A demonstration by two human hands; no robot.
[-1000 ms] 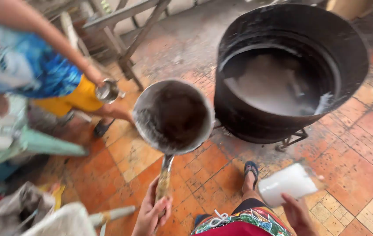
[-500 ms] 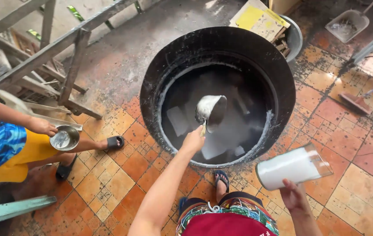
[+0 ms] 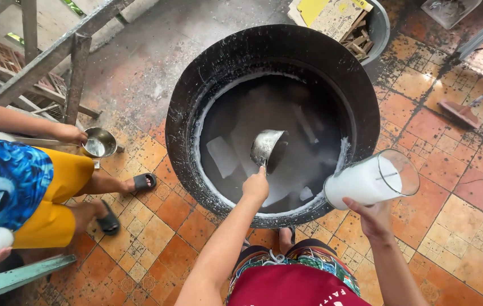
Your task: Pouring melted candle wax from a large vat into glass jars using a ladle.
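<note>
Our left hand (image 3: 255, 186) gripped the metal ladle (image 3: 268, 148) down inside the black vat (image 3: 196, 113) (scooping, we judged), while our right hand (image 3: 373, 216) clasped the half-filled glass (image 3: 371, 180); pouring needed steadiness.

Cut off at the left frame edge: a seated person (image 3: 20, 192) above the torso. Hidden inside the left hand (image 3: 256, 186): ladle (image 3: 268, 148) handle.

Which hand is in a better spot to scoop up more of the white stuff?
The left hand, probably. It already grips the metal ladle down inside the big black pot, over the white liquid. The right hand is outside the rim, busy holding the glass.
</note>
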